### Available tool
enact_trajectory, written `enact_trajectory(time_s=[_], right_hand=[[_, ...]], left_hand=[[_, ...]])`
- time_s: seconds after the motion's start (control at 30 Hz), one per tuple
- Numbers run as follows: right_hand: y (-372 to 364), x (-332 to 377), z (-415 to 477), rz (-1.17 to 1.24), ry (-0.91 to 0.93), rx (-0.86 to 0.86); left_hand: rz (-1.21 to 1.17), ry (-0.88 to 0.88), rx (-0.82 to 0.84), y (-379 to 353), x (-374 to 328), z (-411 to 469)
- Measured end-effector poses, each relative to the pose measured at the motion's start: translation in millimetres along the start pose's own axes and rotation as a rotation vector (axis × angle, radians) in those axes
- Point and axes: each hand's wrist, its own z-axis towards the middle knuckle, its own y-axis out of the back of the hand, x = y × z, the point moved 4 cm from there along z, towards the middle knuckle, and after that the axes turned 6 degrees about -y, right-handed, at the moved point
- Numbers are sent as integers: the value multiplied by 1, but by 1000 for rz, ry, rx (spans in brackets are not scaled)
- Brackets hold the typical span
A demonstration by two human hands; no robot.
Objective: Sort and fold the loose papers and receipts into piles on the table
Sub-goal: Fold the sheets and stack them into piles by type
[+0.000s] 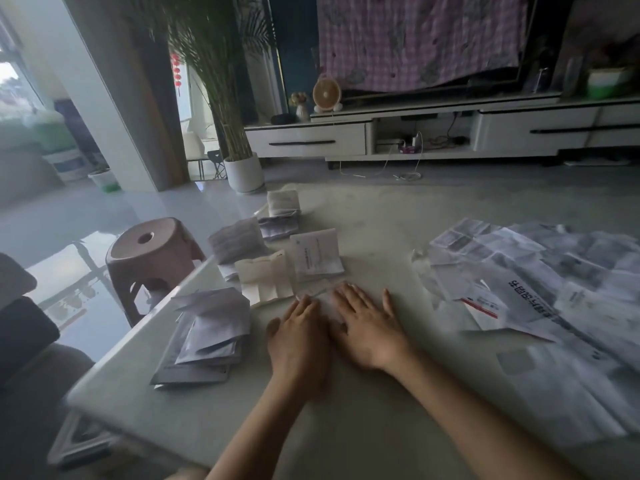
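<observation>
My left hand (299, 336) and my right hand (367, 323) lie flat, palms down, side by side on a small pale paper (317, 292) at the middle of the white table (363, 216). The hands cover most of that paper. Folded piles stand to the left: a thick grey stack (207, 336) near the table's left edge, a creased cream sheet (265, 280), a white booklet (317, 254), and smaller folded bundles (239, 239) behind. A wide heap of loose, unfolded papers and receipts (540, 292) spreads over the table's right side.
A pink plastic stool (152, 251) stands beside the table's left corner. Beyond the table are a potted plant (242, 169), a long white TV cabinet (450, 133) and a checked cloth (422, 39) hanging over it. Glossy floor lies to the left.
</observation>
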Motion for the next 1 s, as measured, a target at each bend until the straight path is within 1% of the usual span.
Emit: enact_trajectory(time_s=[0.1, 0.23, 0.3, 0.4, 0.53, 0.6, 0.67, 0.7, 0.8, 0.87, 0.93, 1.0], right_hand=[[5, -3, -3, -44, 55, 22], [26, -15, -36, 42, 110, -62], [40, -34, -64, 94, 116, -151], [55, -68, -100, 119, 108, -291], [69, -124, -140, 188, 27, -426], [73, -152, -153, 214, -29, -466], [75, -180, -161, 244, -95, -499], [74, -198, -170, 252, -137, -521], [70, -224, -179, 294, -186, -567], [66, -235, -183, 287, -185, -538], [62, -240, -181, 259, -177, -498], [63, -245, -176, 209, -197, -495]], left_hand=[[31, 8, 55, -4, -3, -5], [79, -7, 61, -6, -3, -11], [116, -36, 37, -1, -6, -9], [117, -92, -65, 6, -13, -13], [53, -243, -262, 14, -36, -26], [18, -316, -322, 18, -55, -34], [-36, -402, -338, 21, -76, -38], [-49, -448, -309, 18, -95, -39], [-41, -554, -238, 10, -133, -39], [-63, -606, -175, -2, -163, -37], [-105, -632, -128, -12, -188, -37], [-143, -636, -87, -19, -208, -37]])
